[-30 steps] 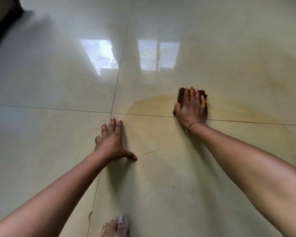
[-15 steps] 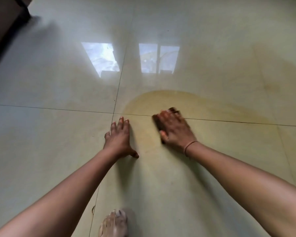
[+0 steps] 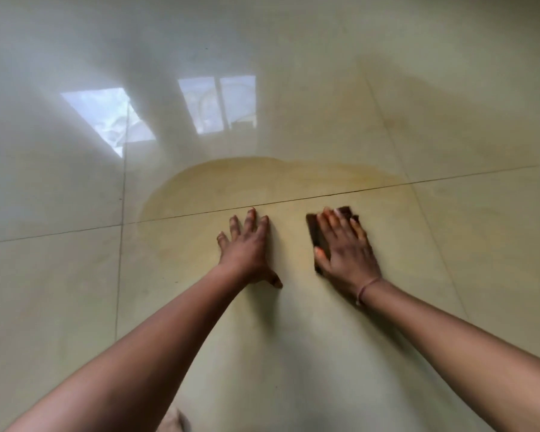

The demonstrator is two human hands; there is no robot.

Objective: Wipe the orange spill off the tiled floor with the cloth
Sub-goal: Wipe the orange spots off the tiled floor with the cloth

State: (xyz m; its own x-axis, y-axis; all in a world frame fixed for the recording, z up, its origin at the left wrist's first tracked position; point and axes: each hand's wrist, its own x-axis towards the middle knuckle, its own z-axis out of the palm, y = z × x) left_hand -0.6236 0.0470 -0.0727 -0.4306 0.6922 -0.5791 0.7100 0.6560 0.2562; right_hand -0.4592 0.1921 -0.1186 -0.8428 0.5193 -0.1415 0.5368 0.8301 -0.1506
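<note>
The cloth (image 3: 313, 232) has slid right, away from the left hand (image 3: 245, 249); the right hand (image 3: 345, 252) presses it flat-fingered at the spill's (image 3: 231, 182) near edge; left hand splayed on the floor (image 3: 75, 307), holding nothing; on wet tile that bracing palm could slip.

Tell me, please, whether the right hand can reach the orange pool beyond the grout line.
Probably yes: the right hand presses the cloth just short of the grout line, nothing blocking the orange pool.

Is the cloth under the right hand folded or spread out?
Folded, it seems: the cloth shows only as a small dark pad, barely wider than the right hand pressing flat on it.
</note>
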